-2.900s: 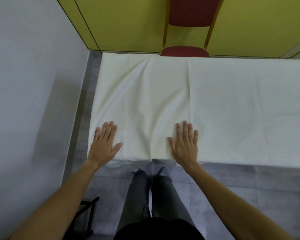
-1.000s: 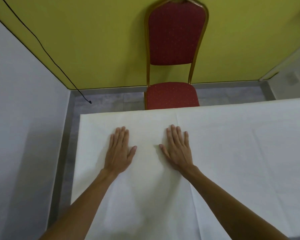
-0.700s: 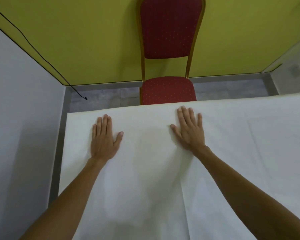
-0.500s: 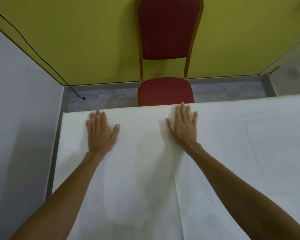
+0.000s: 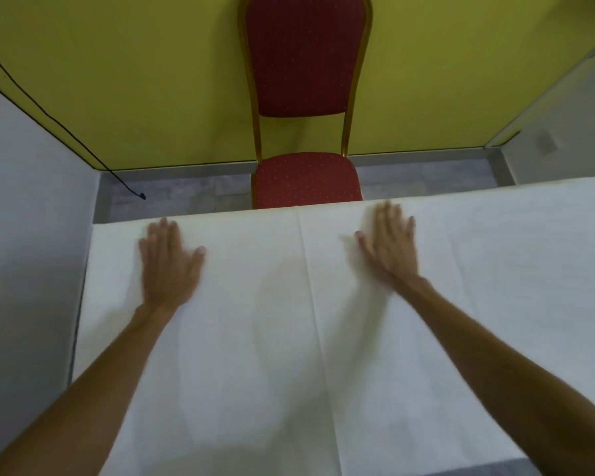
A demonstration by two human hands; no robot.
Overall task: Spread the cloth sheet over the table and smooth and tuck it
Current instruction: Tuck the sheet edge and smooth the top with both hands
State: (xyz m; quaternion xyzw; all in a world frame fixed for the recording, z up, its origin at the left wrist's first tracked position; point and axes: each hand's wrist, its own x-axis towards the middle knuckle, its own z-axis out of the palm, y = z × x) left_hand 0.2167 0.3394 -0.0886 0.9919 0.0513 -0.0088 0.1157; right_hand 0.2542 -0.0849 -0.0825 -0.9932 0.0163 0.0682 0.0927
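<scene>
1. Cloth sheet (image 5: pixel 323 355): white, lies flat over the table and fills the lower half of the frame. The table top is hidden beneath it.
2. Sheet's far edge runs across mid-frame, from the left side up to the right border. Its left edge drops toward the lower left.
3. One straight fold crease (image 5: pixel 311 304) runs from the far edge down to the bottom of the frame, between the two forearms.
4. Left hand (image 5: pixel 167 266): palm down on the sheet, left of centre. Fingers straight and close together, thumb out to the side, tips at the far edge. It grips nothing. Outline is blurred.
5. Right hand (image 5: pixel 390 250): palm down on the sheet, right of the crease. Fingers straight and slightly spread, tips at the far edge. It grips nothing. Also blurred.
6. The hands are well apart, on opposite sides of the crease.
7. Red chair (image 5: pixel 303 63) with a gold frame stands beyond the far edge, top centre, against a yellow wall (image 5: pixel 134 80).
8. Black cable (image 5: pixel 59 121) runs down the wall at upper left to the grey floor (image 5: pixel 186 190).
</scene>
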